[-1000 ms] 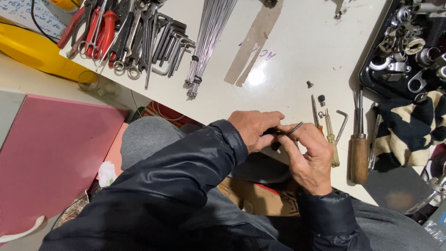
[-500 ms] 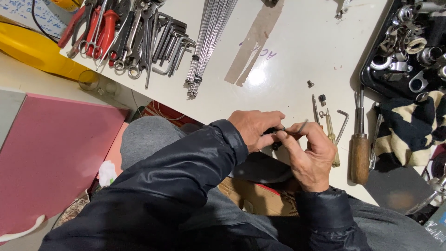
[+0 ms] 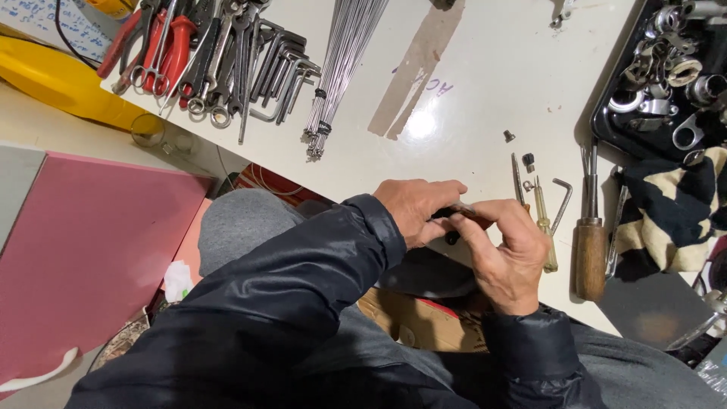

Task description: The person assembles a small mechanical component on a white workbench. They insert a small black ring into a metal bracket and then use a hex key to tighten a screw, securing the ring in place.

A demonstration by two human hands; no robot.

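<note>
My left hand (image 3: 415, 206) and my right hand (image 3: 509, 256) meet at the front edge of a white workbench (image 3: 485, 91). Both pinch one small dark part (image 3: 453, 215), mostly hidden by the fingers; I cannot tell what it is. Black jacket sleeves cover both arms. Just right of my right hand lie a thin yellow-handled screwdriver (image 3: 545, 227), a small hex key (image 3: 562, 198) and a wooden-handled tool (image 3: 591, 250).
A bundle of thin metal spokes (image 3: 341, 60) and a row of wrenches, hex keys and red-handled pliers (image 3: 212, 53) lie at the back left. A black tray of metal parts (image 3: 666, 76) sits back right, above a striped cloth (image 3: 666, 212). A pink board (image 3: 83, 250) stands left.
My right hand has closed over the small part, and the thin metal tip that stuck out between my hands is now hidden. The hands stay in the same spot.
</note>
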